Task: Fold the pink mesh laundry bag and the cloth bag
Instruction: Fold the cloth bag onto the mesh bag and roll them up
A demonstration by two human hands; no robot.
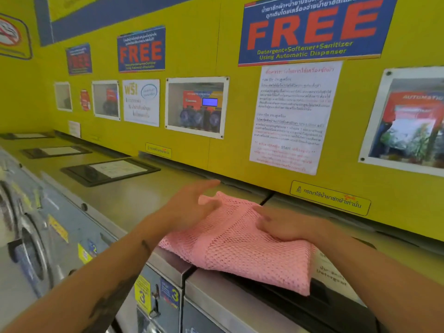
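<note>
Half done: pink mesh laundry bag [240,243] is lying folded at 6 o'clock.
Left hand [192,205]: fingers hovering spread.
Right hand [283,224]: fingers pressing flat.
Remaining: cloth bag, unseen.

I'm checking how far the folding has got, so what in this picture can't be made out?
- Cloth bag: not in the head view at all.
- Pink mesh laundry bag: its far edge is covered by the left hand and right hand, so the number of folds is unclear.
- Left hand: motion-blurred, grip uncertain.
- Detergent label: partly under the bag.
- Wall notice: print too small to read.
</note>
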